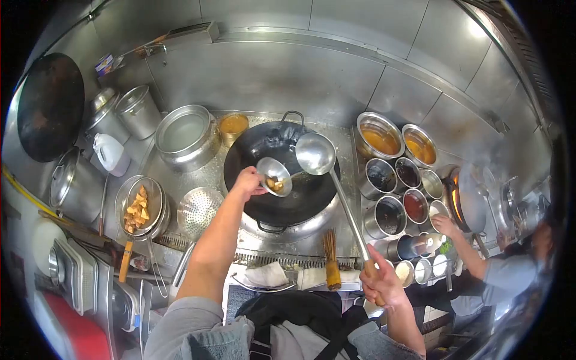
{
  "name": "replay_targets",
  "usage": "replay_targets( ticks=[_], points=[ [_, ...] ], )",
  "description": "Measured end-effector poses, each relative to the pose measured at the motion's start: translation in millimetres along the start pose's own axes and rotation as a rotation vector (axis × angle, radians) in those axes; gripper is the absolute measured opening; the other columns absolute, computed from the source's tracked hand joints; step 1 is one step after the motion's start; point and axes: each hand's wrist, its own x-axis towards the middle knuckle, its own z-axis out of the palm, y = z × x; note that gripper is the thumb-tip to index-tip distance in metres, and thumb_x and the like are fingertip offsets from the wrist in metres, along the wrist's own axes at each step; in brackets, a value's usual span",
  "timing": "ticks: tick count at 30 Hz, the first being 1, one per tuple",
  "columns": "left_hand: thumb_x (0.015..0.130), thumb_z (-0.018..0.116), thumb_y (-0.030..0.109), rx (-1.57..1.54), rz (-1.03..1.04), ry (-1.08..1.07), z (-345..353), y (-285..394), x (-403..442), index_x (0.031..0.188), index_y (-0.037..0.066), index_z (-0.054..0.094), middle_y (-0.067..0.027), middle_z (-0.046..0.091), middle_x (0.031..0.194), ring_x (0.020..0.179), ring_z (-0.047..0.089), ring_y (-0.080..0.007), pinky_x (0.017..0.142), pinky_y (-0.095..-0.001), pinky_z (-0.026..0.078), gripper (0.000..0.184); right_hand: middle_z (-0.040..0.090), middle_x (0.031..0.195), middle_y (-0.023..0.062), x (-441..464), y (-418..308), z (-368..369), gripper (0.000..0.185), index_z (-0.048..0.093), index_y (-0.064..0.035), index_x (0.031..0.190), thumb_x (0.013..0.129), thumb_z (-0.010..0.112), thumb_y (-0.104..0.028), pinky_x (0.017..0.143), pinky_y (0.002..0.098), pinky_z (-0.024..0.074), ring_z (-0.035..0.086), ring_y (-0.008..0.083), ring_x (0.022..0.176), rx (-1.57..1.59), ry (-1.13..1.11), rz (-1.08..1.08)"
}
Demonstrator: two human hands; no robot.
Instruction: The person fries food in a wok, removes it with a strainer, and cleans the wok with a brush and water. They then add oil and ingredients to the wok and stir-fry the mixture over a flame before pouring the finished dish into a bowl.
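Above the black wok (264, 207), my left hand (249, 183) grips a small metal bowl (275, 170) by its rim. The bowl is tilted and has light brown pieces in it. My right hand (382, 277) is closed around the wooden handle of a long steel ladle (315, 154). The ladle's round cup hangs over the wok's upper right part, beside the small bowl. Below the wok, a bamboo brush (332, 261) stands at the stove's front edge.
At left are a strainer with fried pieces (137, 210), a perforated skimmer (201, 213) and a large pot (185, 138). Sauce containers (386, 217) stand at right. A co-worker's hand (445, 225) reaches among them, near a flaming burner (457, 198).
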Motion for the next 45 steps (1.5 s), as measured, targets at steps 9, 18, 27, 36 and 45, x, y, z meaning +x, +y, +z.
replay_targets(
  ticks=[9, 18, 27, 36, 45],
  points=[
    [0.085, 0.059, 0.013, 0.262, 0.111, 0.131, -8, -22, 42, 0.097, 0.01, 0.055, -0.0161, 0.066, 0.087, 0.075, 0.068, -0.0336, 0.068, -0.0409, 0.057, 0.013, 0.047, 0.085, 0.0032, -1, 25, 19, 0.091, 0.014, -0.0244, 0.154, 0.08, 0.048, 0.015, 0.044, 0.0239, 0.039, 0.046, 0.0098, 0.052, -0.501, 0.285, -0.064],
    [0.08, 0.054, 0.002, 0.881, 0.739, 0.495, 0, -13, 26, 0.095, 0.004, 0.056, -0.0204, 0.059, 0.11, 0.096, 0.06, -0.0442, 0.081, -0.0522, 0.05, 0.015, 0.05, 0.133, 0.0268, 3, 53, 20, 0.083, 0.022, -0.0151, 0.151, 0.076, 0.054, 0.0, 0.104, 0.0418, 0.0402, 0.05, 0.0419, 0.121, -1.441, 0.285, -0.103],
    [0.075, 0.059, 0.005, 0.792, 0.749, 0.37, -32, 4, -7, 0.088, 0.002, 0.055, -0.0215, 0.063, 0.093, 0.087, 0.06, -0.0448, 0.076, -0.0524, 0.047, 0.014, 0.057, 0.103, 0.0131, -57, 138, 26, 0.086, 0.014, -0.0108, 0.153, 0.081, 0.06, 0.003, 0.09, 0.0334, 0.0444, 0.057, 0.0233, 0.098, -1.01, 0.591, -0.119],
    [0.088, 0.054, 0.005, 0.047, 0.441, 0.073, -32, -44, -35, 0.11, 0.004, 0.054, -0.0042, 0.059, 0.089, 0.068, 0.056, -0.0097, 0.053, -0.0239, 0.046, 0.022, 0.05, 0.068, 0.001, -309, 326, 76, 0.015, 0.053, -0.0052, 0.09, 0.077, 0.057, -0.001, 0.048, 0.0267, 0.0384, 0.046, 0.0085, 0.055, -0.268, 1.198, 0.125],
    [0.092, 0.052, 0.008, 0.003, 0.383, -0.06, 41, -64, -131, 0.087, 0.011, 0.047, 0.001, 0.052, 0.07, 0.055, 0.051, -0.0078, 0.047, -0.0219, 0.036, 0.008, 0.063, 0.094, 0.0179, -298, 419, -82, 0.064, 0.026, 0.0, 0.141, 0.085, 0.055, -0.007, 0.052, 0.0363, 0.0481, 0.062, 0.0258, 0.068, -0.687, 1.309, 0.143]
  ],
)
